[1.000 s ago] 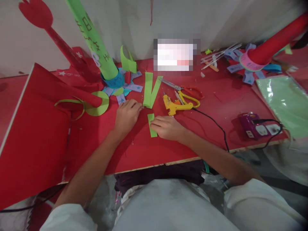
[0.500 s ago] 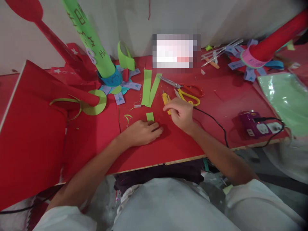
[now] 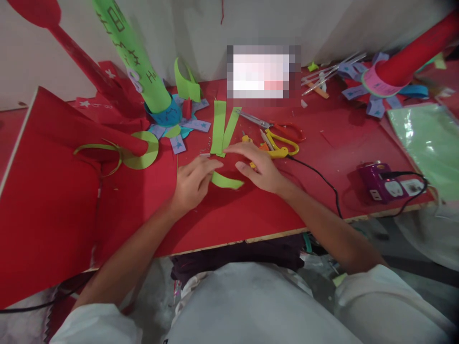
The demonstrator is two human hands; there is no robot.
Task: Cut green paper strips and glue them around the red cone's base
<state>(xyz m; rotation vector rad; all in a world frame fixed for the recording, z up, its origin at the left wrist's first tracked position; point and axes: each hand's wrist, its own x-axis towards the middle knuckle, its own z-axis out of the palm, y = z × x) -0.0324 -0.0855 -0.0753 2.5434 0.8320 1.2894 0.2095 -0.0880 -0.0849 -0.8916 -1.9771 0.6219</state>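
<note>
A short green paper strip [image 3: 227,181] bows upward above the red table, its left end in the fingers of my left hand [image 3: 193,184]. The thumb side of that hand is partly hidden. To its right, my right hand [image 3: 261,168] is open, thumb and index finger apart, with nothing seen between them. It covers part of a yellow cutter-like tool [image 3: 246,139]. Beyond the hands lie two longer green strips [image 3: 218,128], side by side. Red-handled scissors [image 3: 287,131] and yellow-handled scissors [image 3: 283,143] rest to the right.
A green paper tube [image 3: 143,71] stands at the back left. Red card [image 3: 46,200] fills the left side. A purple power adapter [image 3: 382,181] with a black cable [image 3: 322,179] sits at right, near a green plastic-wrapped pack [image 3: 426,143]. A red tube [image 3: 419,52] leans behind.
My left hand has moved left and lifted the green strip, earlier mostly under its fingers. My right hand has uncurled and reached slightly leftward.
</note>
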